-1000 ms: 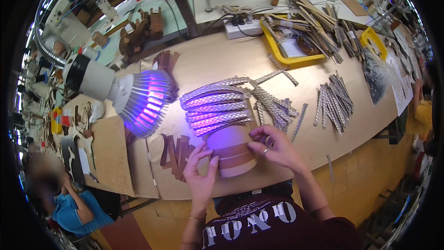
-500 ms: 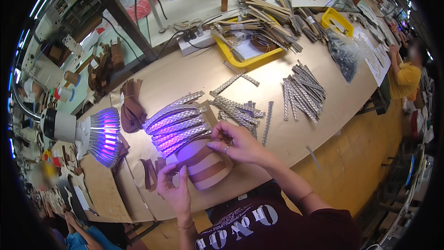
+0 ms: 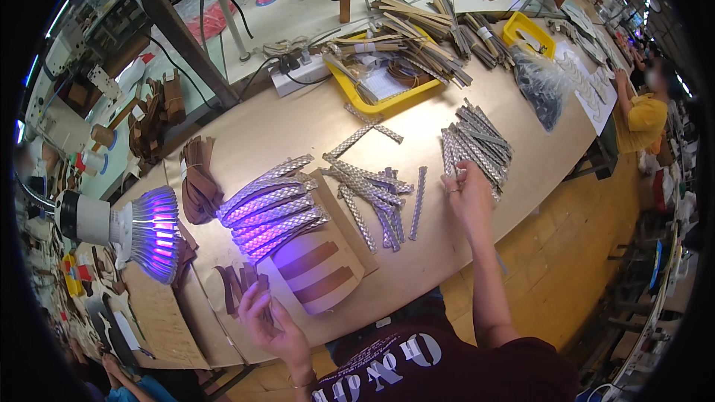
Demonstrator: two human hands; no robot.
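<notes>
My right hand reaches over the near left edge of a pile of silver-grey braided strips. Its thumb and forefinger are apart and touch the pile. Lower left, my left hand is half curled and open, fingertips against or just beside some short brown strips. Between my hands lies a tan board with a curved pale piece on it. Two brown bands cross that piece. Above them, several braided strips lie side by side under purple light.
A lamp glowing purple stands at left, beside a brown strip bundle. Loose braided strips lie mid-table. Farther back are a yellow tray heaped with strips, a power strip and a plastic bag. A person in yellow is at right.
My right hand has left the pale piece and moved right to the braided pile. My left hand has come off the brown band and moved down-left beside the short strips. The view has shifted slightly.
</notes>
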